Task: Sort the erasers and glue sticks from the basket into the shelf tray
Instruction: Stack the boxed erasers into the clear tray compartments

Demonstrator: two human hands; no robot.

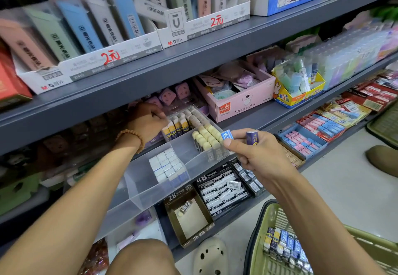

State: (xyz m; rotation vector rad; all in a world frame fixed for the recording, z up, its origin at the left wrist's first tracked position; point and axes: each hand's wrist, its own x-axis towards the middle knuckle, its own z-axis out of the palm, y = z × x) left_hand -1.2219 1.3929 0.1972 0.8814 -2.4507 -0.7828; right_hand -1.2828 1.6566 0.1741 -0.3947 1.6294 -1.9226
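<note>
Fingers (228, 143) of my right hand (256, 158) are pinching two erasers (227, 135), left hand (148, 121) gripping glue sticks (176, 126) in the tray (137, 179), so I'm seating each upright.

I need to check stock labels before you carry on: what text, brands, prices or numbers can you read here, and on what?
"M&G", "37412", red "2元": left white display box
"M&G", "37411", red "2元": second white display box
"2B": brown eraser box
"4B": black eraser box
"2B": sleeves of erasers in the clear tray
Print on the erasers in the right hand and in the green basket: too small to read.
</note>
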